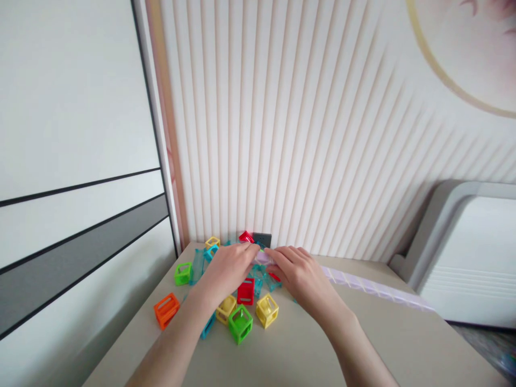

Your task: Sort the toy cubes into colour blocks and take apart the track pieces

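Note:
A long translucent purple track (pixel 374 287), made of pieces joined end to end, lies across the bedside top and runs out to the right from under my right hand (pixel 298 269). My right fingers are closed around its left part. My left hand (pixel 236 263) is closed, with its fingertips on the light purple end piece (pixel 263 258) between the two hands. What lies under the fingers is partly hidden. Below and around my hands are clear teal pieces (pixel 262 277), a red block (pixel 245 292), a green cube (pixel 241 323) and a yellow cube (pixel 267 310).
An orange block (pixel 166 310) and another green block (pixel 183 274) lie at the left of the tabletop (pixel 298 349). A dark wall socket (pixel 263 239) sits at the back against the ribbed wall (pixel 258 134). A white cabinet (pixel 80 107) stands left, a grey-white headboard (pixel 471 242) right.

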Demonstrator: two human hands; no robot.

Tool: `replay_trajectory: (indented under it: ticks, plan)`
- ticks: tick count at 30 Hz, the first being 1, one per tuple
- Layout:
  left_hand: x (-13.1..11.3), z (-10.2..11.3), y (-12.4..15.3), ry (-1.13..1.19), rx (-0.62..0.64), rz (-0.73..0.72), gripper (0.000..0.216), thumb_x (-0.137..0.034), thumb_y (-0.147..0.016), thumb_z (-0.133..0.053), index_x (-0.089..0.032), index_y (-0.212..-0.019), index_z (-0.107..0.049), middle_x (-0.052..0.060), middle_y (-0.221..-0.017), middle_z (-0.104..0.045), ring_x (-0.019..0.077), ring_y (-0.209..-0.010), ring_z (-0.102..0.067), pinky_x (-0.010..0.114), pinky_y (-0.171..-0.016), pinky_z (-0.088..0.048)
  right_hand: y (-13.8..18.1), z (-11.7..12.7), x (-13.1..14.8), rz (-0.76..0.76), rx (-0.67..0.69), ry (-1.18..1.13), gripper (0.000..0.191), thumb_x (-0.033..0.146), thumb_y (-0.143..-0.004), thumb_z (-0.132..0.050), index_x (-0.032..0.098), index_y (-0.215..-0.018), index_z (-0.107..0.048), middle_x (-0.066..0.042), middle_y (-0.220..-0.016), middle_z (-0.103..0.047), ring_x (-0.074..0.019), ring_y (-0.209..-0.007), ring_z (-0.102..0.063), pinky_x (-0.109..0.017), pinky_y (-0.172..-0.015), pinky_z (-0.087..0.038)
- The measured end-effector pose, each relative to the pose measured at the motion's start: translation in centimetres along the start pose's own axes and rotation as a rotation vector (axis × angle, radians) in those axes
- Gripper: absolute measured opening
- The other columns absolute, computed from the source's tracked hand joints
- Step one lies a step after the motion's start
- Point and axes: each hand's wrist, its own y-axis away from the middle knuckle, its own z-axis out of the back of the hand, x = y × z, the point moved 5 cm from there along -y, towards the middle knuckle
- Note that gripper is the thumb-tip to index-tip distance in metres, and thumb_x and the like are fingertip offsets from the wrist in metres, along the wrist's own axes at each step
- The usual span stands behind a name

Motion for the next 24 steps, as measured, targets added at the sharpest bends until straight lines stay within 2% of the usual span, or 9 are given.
replay_trajectory:
  ticks: [6,10,13,19,24]
  plan:
    - [2.3,1.7,-0.1,-0.045,-0.008,0.060,0.023,-0.007,-0.091,-0.048,-0.025,-0.099,-0.061,0.003,-0.098,-0.074,0.0243,-0.091,-0.072,0.030,-0.070,-0.047,1.3,-0.2,-2.5,-0.070,-0.015,0.096,0.024,0.028,-0.102,-0.054,0.018,-0.122,-0.062,-0.010,-0.098,-0.075,-0.0239,-0.084,-0.072,-0.036,-0.073,-0.051]
    - [3.6,1.8,0.0,-0.064,0.001,0.129,0.019,-0.009,-0.092,-0.046,-0.024,-0.093,-0.058,0.003,-0.094,-0.073,0.0257,-0.089,-0.072,0.030,-0.067,-0.045,1.9,-0.5,-3.6,-0.061,-0.006,0.106,0.028,0.030,-0.102,-0.054,0.017,-0.126,-0.060,-0.012,-0.113,-0.074,-0.0265,-0.097,-0.071,-0.040,-0.082,-0.052]
    - [3.7,2.0,0.1,-0.047,0.010,0.117,0.016,-0.012,-0.093,-0.047,-0.024,-0.093,-0.057,0.003,-0.093,-0.073,0.0262,-0.089,-0.072,0.031,-0.067,-0.045,2.1,-0.3,-4.2,-0.037,-0.018,0.103,0.030,0.028,-0.102,-0.053,0.016,-0.129,-0.057,-0.012,-0.116,-0.073,-0.0256,-0.100,-0.070,-0.040,-0.084,-0.051]
    - [2.6,2.3,0.3,0.052,0.012,0.026,0.022,-0.008,-0.094,-0.045,-0.023,-0.100,-0.059,0.003,-0.098,-0.073,0.0235,-0.093,-0.070,0.031,-0.075,-0.048,2.6,1.2,-4.2,-0.048,-0.089,0.167,0.024,0.021,-0.104,-0.044,0.015,-0.120,-0.060,-0.010,-0.104,-0.075,-0.0228,-0.084,-0.070,-0.035,-0.074,-0.047]
    - [2.1,2.6,0.5,0.101,-0.017,-0.007,0.023,-0.006,-0.093,-0.047,-0.021,-0.102,-0.061,0.004,-0.098,-0.072,0.0225,-0.095,-0.068,0.032,-0.080,-0.049,2.9,2.0,-4.0,-0.064,-0.060,0.141,0.023,0.023,-0.104,-0.039,0.017,-0.110,-0.060,-0.006,-0.086,-0.073,-0.0206,-0.071,-0.068,-0.031,-0.063,-0.042]
